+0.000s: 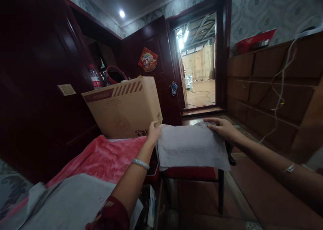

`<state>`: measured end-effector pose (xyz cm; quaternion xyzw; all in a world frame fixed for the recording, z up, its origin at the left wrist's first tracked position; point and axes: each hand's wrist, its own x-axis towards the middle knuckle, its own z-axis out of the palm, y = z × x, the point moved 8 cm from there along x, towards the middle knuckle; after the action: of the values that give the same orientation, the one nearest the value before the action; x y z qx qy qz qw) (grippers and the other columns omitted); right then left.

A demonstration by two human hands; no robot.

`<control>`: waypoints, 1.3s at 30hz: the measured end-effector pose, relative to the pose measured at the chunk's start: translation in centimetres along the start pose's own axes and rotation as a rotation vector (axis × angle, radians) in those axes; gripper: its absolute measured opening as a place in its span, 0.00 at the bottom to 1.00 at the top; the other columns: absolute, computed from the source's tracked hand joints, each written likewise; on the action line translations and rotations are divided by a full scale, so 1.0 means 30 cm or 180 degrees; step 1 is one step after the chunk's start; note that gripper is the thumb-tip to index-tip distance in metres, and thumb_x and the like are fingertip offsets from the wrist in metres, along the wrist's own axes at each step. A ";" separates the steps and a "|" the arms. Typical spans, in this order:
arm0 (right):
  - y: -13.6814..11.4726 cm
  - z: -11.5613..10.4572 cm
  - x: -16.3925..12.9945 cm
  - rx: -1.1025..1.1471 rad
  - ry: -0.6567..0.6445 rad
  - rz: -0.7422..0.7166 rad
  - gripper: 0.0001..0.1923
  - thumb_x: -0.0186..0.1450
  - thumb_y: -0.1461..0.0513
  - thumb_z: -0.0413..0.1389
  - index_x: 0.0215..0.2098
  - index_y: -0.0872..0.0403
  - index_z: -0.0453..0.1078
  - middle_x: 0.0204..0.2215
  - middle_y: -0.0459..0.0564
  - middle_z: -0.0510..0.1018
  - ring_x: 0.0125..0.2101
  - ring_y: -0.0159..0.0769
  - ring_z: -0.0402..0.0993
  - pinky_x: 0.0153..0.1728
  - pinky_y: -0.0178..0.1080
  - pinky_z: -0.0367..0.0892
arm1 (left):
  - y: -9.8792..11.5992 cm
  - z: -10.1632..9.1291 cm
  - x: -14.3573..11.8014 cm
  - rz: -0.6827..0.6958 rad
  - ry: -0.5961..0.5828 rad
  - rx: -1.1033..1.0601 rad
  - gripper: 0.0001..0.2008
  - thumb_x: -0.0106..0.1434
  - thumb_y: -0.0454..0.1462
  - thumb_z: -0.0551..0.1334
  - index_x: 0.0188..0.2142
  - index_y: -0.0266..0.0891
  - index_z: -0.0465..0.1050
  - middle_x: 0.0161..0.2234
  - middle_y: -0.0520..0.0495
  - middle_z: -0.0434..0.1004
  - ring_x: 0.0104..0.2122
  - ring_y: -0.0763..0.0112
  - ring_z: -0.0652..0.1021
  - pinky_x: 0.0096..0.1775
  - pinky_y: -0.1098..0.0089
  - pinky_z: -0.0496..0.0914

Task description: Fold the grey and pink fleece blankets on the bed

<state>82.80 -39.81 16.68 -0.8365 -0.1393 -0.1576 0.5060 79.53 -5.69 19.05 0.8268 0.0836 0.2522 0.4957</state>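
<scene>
A light grey cloth [191, 147] hangs stretched between my two hands, over a chair with a red seat [190, 172]. My left hand [154, 130] pinches the cloth's upper left corner, fingers closed. At the upper right corner, my right hand [219, 126] grips the edge between thumb and fingers. The chair's dark legs [221, 191] show below the cloth, while much of its seat is hidden behind it.
A big cardboard box [123, 108] stands at the left beyond a pink blanket [101, 159] and a grey cloth sheet [68, 203]. Behind are a dark door [151, 31] and a lit doorway [199, 68]. Wooden drawers [272, 85] with a hanging white cable [279, 95] line the right.
</scene>
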 end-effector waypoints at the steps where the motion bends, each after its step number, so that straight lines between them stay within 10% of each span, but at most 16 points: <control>1: -0.003 -0.005 -0.005 -0.0032 0.0029 -0.0038 0.22 0.59 0.57 0.57 0.49 0.54 0.80 0.40 0.51 0.83 0.41 0.46 0.79 0.45 0.44 0.72 | -0.001 -0.006 -0.002 0.0005 -0.0015 0.0135 0.19 0.62 0.30 0.62 0.54 0.33 0.70 0.40 0.43 0.80 0.42 0.63 0.80 0.49 0.64 0.72; 11: 0.059 -0.028 -0.061 -0.1353 0.0120 -0.0727 0.24 0.65 0.49 0.50 0.48 0.49 0.80 0.37 0.57 0.80 0.39 0.51 0.77 0.42 0.50 0.73 | 0.084 0.015 -0.091 0.0390 -0.0219 0.1680 0.13 0.67 0.33 0.58 0.49 0.35 0.76 0.50 0.33 0.79 0.54 0.53 0.76 0.58 0.56 0.65; 16: -0.075 -0.005 -0.105 -0.2057 0.0511 -0.1690 0.31 0.68 0.40 0.46 0.52 0.49 0.77 0.57 0.62 0.72 0.56 0.61 0.67 0.52 0.60 0.67 | 0.081 0.008 -0.109 0.0435 -0.0294 0.2112 0.17 0.70 0.37 0.55 0.54 0.35 0.73 0.51 0.36 0.79 0.53 0.57 0.77 0.55 0.60 0.67; 20: -0.169 0.092 -0.138 -0.2270 -0.0087 -0.2430 0.41 0.64 0.35 0.50 0.68 0.46 0.60 0.64 0.59 0.66 0.62 0.61 0.61 0.57 0.62 0.60 | 0.103 -0.003 -0.110 0.0435 -0.0378 0.2338 0.18 0.71 0.41 0.54 0.54 0.34 0.73 0.52 0.33 0.76 0.55 0.53 0.75 0.56 0.57 0.67; 23: -0.156 0.149 -0.149 -0.2388 -0.0574 -0.2424 0.43 0.64 0.37 0.53 0.70 0.48 0.56 0.56 0.59 0.74 0.52 0.56 0.72 0.49 0.55 0.66 | 0.171 0.017 -0.123 0.1131 -0.0460 0.2604 0.27 0.69 0.50 0.56 0.62 0.37 0.66 0.61 0.32 0.67 0.61 0.48 0.68 0.59 0.51 0.63; 27: -0.135 0.152 -0.160 -0.2535 -0.0484 -0.2331 0.39 0.67 0.41 0.54 0.69 0.52 0.57 0.48 0.59 0.77 0.42 0.50 0.74 0.41 0.47 0.66 | 0.192 0.141 -0.207 0.2389 -0.1539 0.2858 0.46 0.58 0.58 0.67 0.69 0.45 0.54 0.63 0.37 0.66 0.60 0.49 0.68 0.58 0.53 0.64; 33: -0.135 0.137 -0.173 -0.2438 -0.0390 -0.2577 0.39 0.69 0.39 0.49 0.68 0.53 0.57 0.45 0.58 0.76 0.39 0.46 0.72 0.37 0.43 0.64 | 0.146 0.172 -0.222 0.2521 -0.1450 0.3216 0.41 0.56 0.59 0.68 0.61 0.40 0.65 0.47 0.39 0.74 0.47 0.52 0.75 0.49 0.57 0.70; 39: -0.135 0.137 -0.183 -0.2495 -0.0410 -0.2517 0.39 0.69 0.39 0.47 0.68 0.54 0.57 0.46 0.59 0.76 0.40 0.47 0.72 0.40 0.44 0.66 | 0.145 0.166 -0.234 0.2532 -0.1518 0.3006 0.43 0.56 0.54 0.71 0.66 0.42 0.59 0.59 0.36 0.69 0.56 0.49 0.71 0.57 0.53 0.66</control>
<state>76.72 -34.73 15.92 -0.8540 -0.4040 -0.3238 0.0501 75.51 -14.42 18.55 0.9563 -0.2386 0.1623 -0.0462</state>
